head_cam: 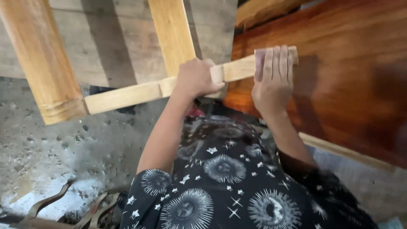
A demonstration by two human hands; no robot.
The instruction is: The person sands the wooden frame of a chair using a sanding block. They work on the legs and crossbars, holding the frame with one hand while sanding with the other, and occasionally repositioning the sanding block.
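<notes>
Our left hand (196,78) grips the pale rail (127,95) steady; right hand (273,76) fingers (277,59) press sandpaper (259,63) flat, mid-frame.

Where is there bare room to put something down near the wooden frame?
Free: the grey floor below the pale rail, right of the thick post. Also the reddish board beyond the right hand. Crowded: around the left hand, and the curved scrap at lower left.

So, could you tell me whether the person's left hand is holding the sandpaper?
No, the left hand grips the bare wooden rail, while the right hand presses the sandpaper against it.
</notes>
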